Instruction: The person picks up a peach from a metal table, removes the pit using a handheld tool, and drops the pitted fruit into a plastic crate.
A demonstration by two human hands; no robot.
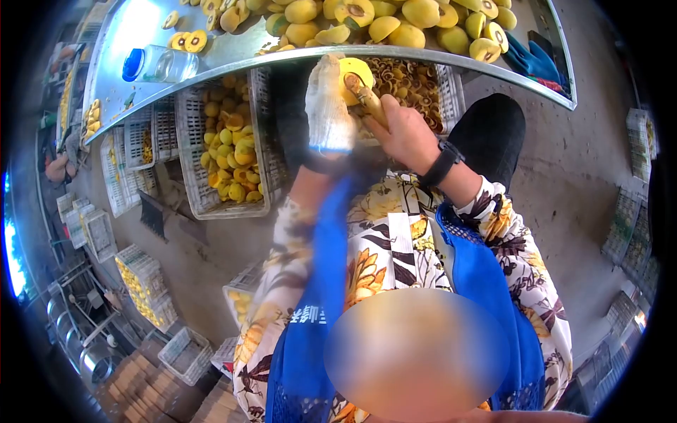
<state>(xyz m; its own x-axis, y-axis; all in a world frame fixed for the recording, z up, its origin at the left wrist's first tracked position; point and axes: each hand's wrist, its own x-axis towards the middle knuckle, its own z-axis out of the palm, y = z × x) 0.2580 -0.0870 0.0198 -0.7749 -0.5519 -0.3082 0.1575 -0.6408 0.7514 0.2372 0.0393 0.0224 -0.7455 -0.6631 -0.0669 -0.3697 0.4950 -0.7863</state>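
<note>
My left hand (pixel 326 106), in a white knit glove, is closed round a yellow peach half (pixel 360 68) just below the metal table's front edge. My right hand (pixel 409 132) is bare, with a dark watch on the wrist. Its fingers wrap a wooden-handled pitting tool (pixel 372 107), whose far end meets the brown centre of the peach half. The tool's tip is hard to make out there. Below both hands lies a crate of brown pits and cut scraps (pixel 412 84). Halved peaches (pixel 419 14) are heaped on the table above.
The metal table (pixel 243 62) spans the top. On it are a blue-capped clear jar (pixel 159 65) at left and blue gloves (pixel 532 60) at right. A white crate (pixel 224 204) of yellow peach halves stands left of my legs. More crates (pixel 148 285) stand on the floor.
</note>
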